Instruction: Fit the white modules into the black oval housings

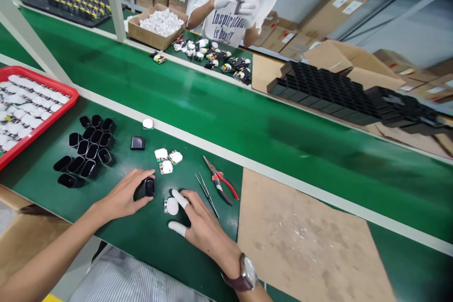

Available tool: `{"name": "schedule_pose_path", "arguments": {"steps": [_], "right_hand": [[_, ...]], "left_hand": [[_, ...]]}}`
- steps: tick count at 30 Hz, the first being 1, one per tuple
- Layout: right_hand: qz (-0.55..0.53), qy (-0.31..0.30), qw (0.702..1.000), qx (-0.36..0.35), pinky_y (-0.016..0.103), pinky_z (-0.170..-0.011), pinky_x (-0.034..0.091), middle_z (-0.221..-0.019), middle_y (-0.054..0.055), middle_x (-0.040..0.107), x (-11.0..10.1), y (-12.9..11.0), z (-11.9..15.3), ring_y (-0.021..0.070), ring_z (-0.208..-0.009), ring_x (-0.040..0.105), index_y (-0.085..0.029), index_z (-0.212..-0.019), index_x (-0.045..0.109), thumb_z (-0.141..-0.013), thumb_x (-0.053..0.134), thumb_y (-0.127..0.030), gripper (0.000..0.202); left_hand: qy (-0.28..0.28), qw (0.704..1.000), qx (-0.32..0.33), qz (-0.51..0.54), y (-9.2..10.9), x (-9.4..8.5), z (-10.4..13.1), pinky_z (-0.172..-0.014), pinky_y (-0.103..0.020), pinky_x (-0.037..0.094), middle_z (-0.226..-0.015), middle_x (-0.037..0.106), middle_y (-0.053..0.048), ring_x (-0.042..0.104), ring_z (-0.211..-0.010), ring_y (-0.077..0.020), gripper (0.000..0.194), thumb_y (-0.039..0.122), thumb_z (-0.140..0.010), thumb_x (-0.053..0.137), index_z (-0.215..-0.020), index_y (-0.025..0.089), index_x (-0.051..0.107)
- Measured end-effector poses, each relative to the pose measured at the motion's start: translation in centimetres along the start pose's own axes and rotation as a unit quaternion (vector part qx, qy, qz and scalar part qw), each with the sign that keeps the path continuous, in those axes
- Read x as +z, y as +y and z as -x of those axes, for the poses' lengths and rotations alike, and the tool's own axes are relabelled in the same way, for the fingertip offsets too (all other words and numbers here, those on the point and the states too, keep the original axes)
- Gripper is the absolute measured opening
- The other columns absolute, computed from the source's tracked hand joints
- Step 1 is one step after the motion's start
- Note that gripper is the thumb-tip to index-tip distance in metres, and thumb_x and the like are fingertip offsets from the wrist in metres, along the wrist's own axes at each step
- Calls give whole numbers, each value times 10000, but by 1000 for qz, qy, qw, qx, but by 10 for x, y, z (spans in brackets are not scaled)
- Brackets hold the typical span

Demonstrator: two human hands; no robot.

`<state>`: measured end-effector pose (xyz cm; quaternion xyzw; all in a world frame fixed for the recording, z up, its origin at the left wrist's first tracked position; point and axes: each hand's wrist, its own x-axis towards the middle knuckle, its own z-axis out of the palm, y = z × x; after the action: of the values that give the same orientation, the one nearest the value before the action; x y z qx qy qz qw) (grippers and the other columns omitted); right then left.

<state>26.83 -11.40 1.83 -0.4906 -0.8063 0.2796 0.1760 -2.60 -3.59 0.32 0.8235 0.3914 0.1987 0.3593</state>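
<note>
My left hand [129, 193] is closed round a small black plastic housing [150, 187], its fingers and thumb on either end. Fingers spread, my right hand [198, 224] wears white finger cots on the thumb and index finger. Between them sits a white-topped circuit board [171, 205]; I cannot tell whether the fingertips touch it. Just beyond lie three similar boards [166, 166], and another board [148, 123] rests near the rail. A single black housing [138, 143] stands apart from a cluster of open black housings [92, 151] on the left.
Tweezers [207, 195] and red-handled pliers [221, 180] lie right of my hands. A red tray [67, 99] of white-topped parts is at left, a cardboard sheet [304, 240] at right. Across the green conveyor belt [219, 99], a person [226, 4] in white gloves holds a black piece.
</note>
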Motion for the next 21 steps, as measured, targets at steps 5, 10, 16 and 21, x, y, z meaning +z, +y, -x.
{"name": "schedule_pose_path", "arguments": {"steps": [5, 10, 16, 21], "right_hand": [[-14, 10, 999, -35, 543, -1156, 543, -1551, 111, 545, 5, 6, 2, 303, -1423, 526, -332, -1647, 293, -959, 751, -237, 832], [41, 117, 991, -49, 526, -1013, 617, -1328, 126, 676, 21, 0, -2, 308, -1235, 636, -262, -1568, 425, -1010, 666, -241, 608], [-1, 218, 975, -51, 447, -913, 641, -1197, 101, 699, 25, -9, -4, 259, -1101, 679, -258, -1494, 483, -1019, 599, -142, 503], [-20, 249, 967, -53, 487, -975, 611, -1247, 119, 645, 6, -19, -8, 271, -1171, 647, -275, -1495, 499, -992, 591, -101, 540]], "left_hand": [[4, 1000, 10, 0, -2, 2, 1, -1132, -535, 502, -1420, 614, -93, 556, -1332, -300, 772, 219, -986, 701, -1629, 344, 291], [3, 1000, 19, -5, 0, 0, 2, -1143, -560, 488, -1427, 610, -104, 549, -1339, -311, 768, 232, -992, 707, -1629, 338, 292], [-3, 1000, 12, -3, 6, -4, -1, -1125, -537, 523, -1421, 619, -102, 605, -1313, -308, 805, 302, -967, 761, -1629, 349, 305], [-33, 999, 22, 23, 17, 3, -15, -1094, -487, 562, -1438, 639, -92, 633, -1321, -292, 797, 225, -989, 712, -1646, 358, 279]]}}
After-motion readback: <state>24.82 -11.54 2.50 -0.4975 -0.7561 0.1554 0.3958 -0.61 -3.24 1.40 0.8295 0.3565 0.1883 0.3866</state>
